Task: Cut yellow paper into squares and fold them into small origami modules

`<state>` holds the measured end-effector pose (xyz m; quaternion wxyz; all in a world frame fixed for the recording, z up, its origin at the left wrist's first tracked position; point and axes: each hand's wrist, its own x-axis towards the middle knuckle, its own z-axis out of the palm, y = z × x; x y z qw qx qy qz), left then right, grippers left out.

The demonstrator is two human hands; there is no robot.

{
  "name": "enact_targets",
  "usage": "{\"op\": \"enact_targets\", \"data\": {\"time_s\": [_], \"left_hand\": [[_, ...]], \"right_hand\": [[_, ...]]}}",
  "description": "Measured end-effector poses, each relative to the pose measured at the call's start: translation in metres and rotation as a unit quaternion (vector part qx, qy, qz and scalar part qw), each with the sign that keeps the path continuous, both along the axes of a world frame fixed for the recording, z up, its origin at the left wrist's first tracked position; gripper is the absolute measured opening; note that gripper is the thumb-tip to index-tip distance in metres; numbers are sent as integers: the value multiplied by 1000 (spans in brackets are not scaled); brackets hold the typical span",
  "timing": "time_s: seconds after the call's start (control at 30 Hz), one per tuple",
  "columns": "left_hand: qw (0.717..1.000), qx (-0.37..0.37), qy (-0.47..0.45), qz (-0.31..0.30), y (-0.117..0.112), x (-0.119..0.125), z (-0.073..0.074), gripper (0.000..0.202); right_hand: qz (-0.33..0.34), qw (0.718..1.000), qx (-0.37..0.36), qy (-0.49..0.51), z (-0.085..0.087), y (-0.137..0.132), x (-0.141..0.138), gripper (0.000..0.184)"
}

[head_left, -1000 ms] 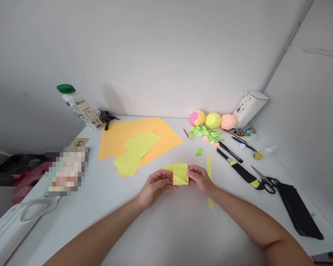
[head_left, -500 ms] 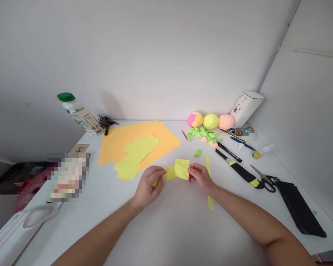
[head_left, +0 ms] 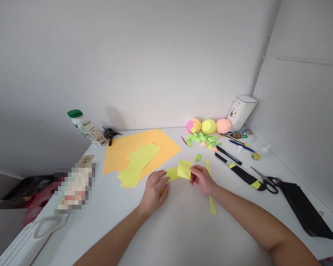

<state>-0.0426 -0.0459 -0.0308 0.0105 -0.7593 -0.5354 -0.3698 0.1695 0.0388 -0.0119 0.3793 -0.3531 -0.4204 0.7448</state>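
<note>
A yellow paper square (head_left: 184, 169) is pinched by its right edge between the thumb and fingers of my right hand (head_left: 202, 178). Its left side overlaps a yellow paper strip (head_left: 172, 173) on the table, and I cannot tell whether the two are joined. Curled over the strip's left end, my left hand (head_left: 155, 189) grips it, with a bit of yellow showing under the fingers. Another narrow yellow strip (head_left: 212, 205) passes beneath my right wrist. Just beyond my right hand lies a small folded green paper piece (head_left: 198, 157).
Orange sheets (head_left: 113, 155) lie under yellow sheets (head_left: 141, 162) at the left. Faceted paper balls (head_left: 209, 126) stand behind green folded pieces (head_left: 202, 138). A utility knife (head_left: 245, 176), scissors (head_left: 268, 183), a marker (head_left: 229, 155) and a black case (head_left: 306, 210) lie right. A bottle (head_left: 87, 129) stands left.
My right hand has tilted the yellow square, and more of the strip beneath shows. My left hand has flattened somewhat onto the strip. The whole view has shifted slightly.
</note>
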Motion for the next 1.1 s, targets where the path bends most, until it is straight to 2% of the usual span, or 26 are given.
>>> {"op": "enact_targets", "data": {"time_s": [0.17, 0.47, 0.7, 0.83, 1.1], "left_hand": [[999, -4, -36, -8, 1, 0, 0, 21], [998, -26, -48, -9, 2, -2, -3, 19], [996, -86, 27, -14, 1, 0, -1, 22], [994, -93, 49, -24, 0, 0, -2, 26], [997, -75, -7, -17, 2, 0, 0, 24]], "right_hand": [[4, 1000, 6, -1, 2, -2, 0, 25], [9, 1000, 10, -9, 4, -3, 0, 25], [14, 1000, 8, -10, 5, -2, 0, 25], [12, 1000, 6, -11, 4, -1, 0, 25], [7, 1000, -1, -10, 4, -2, -1, 26]]}}
